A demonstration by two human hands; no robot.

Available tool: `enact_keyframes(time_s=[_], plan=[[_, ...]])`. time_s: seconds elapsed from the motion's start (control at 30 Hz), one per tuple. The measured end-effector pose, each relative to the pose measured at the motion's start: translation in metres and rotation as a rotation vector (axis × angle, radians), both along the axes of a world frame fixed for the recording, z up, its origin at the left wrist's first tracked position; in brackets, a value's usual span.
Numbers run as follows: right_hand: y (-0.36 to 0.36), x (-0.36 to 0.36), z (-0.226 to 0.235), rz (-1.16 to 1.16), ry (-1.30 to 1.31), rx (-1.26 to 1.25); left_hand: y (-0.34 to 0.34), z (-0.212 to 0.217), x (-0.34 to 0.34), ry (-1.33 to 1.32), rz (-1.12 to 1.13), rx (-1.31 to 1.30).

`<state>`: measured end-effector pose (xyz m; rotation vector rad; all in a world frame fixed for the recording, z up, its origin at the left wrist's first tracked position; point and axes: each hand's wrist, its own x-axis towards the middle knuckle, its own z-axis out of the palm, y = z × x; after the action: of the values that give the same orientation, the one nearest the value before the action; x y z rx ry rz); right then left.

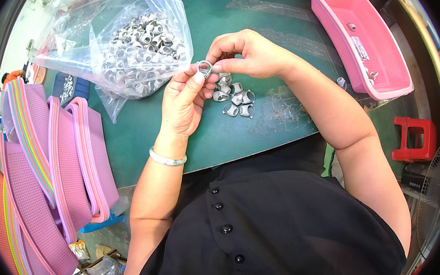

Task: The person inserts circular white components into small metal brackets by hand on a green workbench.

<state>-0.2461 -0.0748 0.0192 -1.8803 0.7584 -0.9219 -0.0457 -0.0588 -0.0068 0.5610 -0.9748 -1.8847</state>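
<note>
Between the thumb and fingers of my left hand [181, 102] is a silvery ring-shaped metal piece [206, 74], its round opening facing up. My right hand [256, 54] reaches in from the right, with thumb and curled index finger closed at the ring's edge. Just right of my left fingers, several similar metal pieces [237, 98] with dimpled, mesh-like sides lie loose on the green tabletop [203, 144]. Beyond my left hand stands a clear plastic bag [70, 56] holding a large heap of such pieces [147, 39].
A pink basket [393, 74] with a few pieces inside sits at the far right, one metal piece [342, 83] beside it. Pink and purple baskets [74, 161] are stacked at the left, near a blue tray [81, 87]. A red stool [413, 140] stands at the right.
</note>
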Motion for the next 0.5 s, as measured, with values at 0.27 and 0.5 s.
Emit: enact_keyframes(time_s=[0.27,0.5], plan=[[0.0,-0.001,0.001,-0.073,0.098,-0.102,0.006,-0.007,-0.007,-0.186,0.242,-0.274],[0.002,-0.001,0.004,-0.043,0.155,-0.167,0.005,-0.015,-0.008,-0.248,0.302,-0.436]])
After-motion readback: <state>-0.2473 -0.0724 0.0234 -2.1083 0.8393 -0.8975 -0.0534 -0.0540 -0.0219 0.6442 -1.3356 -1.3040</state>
